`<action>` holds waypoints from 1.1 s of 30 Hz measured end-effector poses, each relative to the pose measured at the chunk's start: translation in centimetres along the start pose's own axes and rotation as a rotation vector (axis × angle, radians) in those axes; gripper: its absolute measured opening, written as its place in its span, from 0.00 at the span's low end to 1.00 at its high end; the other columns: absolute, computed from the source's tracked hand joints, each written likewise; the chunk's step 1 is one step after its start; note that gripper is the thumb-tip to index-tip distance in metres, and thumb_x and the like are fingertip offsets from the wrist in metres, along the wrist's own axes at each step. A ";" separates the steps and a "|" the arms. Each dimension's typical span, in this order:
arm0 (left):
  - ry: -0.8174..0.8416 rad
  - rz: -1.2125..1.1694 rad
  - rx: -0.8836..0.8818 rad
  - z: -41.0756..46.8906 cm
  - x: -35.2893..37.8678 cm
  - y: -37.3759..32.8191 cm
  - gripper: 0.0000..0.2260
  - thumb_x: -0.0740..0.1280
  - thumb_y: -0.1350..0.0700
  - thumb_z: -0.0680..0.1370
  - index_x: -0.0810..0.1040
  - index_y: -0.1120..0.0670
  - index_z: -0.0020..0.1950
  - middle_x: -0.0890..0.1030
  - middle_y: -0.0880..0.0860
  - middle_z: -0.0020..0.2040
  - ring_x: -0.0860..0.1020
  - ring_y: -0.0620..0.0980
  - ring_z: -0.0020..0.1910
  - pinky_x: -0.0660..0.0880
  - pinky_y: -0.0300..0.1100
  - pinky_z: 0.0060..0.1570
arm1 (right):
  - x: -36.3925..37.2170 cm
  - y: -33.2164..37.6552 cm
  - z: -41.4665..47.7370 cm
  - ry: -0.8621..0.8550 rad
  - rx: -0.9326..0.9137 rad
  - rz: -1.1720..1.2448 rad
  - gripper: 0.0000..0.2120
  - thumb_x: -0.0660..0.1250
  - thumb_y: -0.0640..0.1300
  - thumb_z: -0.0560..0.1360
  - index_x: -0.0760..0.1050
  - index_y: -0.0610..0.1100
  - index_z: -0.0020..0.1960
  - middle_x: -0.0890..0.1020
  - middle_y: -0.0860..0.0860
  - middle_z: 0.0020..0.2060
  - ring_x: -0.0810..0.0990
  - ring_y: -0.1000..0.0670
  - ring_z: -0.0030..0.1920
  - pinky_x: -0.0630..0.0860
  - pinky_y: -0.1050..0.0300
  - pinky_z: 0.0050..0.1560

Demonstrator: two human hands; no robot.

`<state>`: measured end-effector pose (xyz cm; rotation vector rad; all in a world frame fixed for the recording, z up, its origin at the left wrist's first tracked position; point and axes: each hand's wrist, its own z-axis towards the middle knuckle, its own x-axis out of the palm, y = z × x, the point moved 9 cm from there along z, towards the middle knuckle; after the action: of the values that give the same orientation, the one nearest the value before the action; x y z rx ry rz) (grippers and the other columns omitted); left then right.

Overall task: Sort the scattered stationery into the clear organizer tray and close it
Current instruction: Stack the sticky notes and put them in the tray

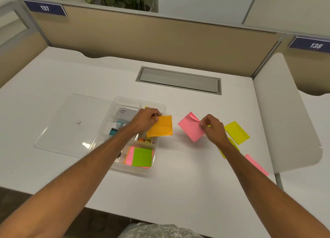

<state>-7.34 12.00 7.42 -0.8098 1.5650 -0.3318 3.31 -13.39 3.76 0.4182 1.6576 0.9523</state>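
Two bare hands work over a white desk (pixel 178 166), each pinching a sticky-note pad. The left hand (pixel 147 118) holds an orange pad (pixel 160 127) by its edge between thumb and fingers, above the right rim of the clear organizer tray (pixel 161 107). The right hand (pixel 211 127) grips a pink pad (pixel 190 127) lifted off the desk, its top sheet curling at one corner. The tray sits left of centre with its clear lid (pixel 71 123) lying open and flat to its left. A stack of notes topped by a green pad (pixel 142 157) already fills the tray's near compartment, with a small white box (pixel 125 113) and other bits farther back. The sorting looks well under way but unfinished: a yellow pad (pixel 236 132) lies just right of the right hand, and another pink pad (pixel 256 164) sits nearer the desk edge. Next, the orange pad likely needs lowering onto the note stack, then the pink one passed across. The left forearm covers the tray's middle compartments, so their contents are hard to name, and a yellow scrap under the right wrist is mostly hidden.
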 end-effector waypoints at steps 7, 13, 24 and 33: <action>0.231 0.154 0.002 -2.3 -1.2 3.3 0.06 0.67 0.60 0.76 0.81 0.52 0.51 0.80 0.52 0.49 0.77 0.50 0.49 0.67 0.38 0.41 | 3.4 4.1 -0.6 0.106 -0.001 0.223 0.05 0.67 0.36 0.74 0.75 0.44 0.41 0.79 0.51 0.33 0.74 0.56 0.33 0.68 0.60 0.37; 0.282 0.184 -0.016 -4.7 -0.6 6.0 0.09 0.69 0.61 0.75 0.82 0.56 0.55 0.80 0.54 0.50 0.75 0.47 0.47 0.68 0.37 0.41 | 5.9 6.8 -1.1 0.148 -0.033 0.224 0.06 0.68 0.39 0.73 0.78 0.48 0.48 0.81 0.42 0.32 0.74 0.52 0.34 0.68 0.57 0.37; 0.282 0.402 0.105 -7.3 2.7 7.0 0.10 0.70 0.55 0.74 0.84 0.50 0.55 0.83 0.51 0.53 0.80 0.51 0.52 0.77 0.46 0.50 | 8.6 10.2 -3.2 0.120 -0.028 0.194 0.04 0.69 0.37 0.72 0.80 0.45 0.45 0.84 0.46 0.34 0.75 0.55 0.33 0.68 0.60 0.37; -0.044 0.264 0.127 -7.9 -2.0 7.7 0.10 0.65 0.60 0.77 0.84 0.52 0.53 0.85 0.48 0.52 0.80 0.50 0.52 0.74 0.43 0.47 | 11.1 11.3 -5.1 0.130 -0.019 0.155 0.03 0.68 0.38 0.73 0.79 0.44 0.45 0.80 0.49 0.30 0.71 0.58 0.28 0.66 0.60 0.34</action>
<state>-17.21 16.87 5.42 -0.5019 1.5704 -0.2173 -7.18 -0.56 5.57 0.4858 1.7514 1.1288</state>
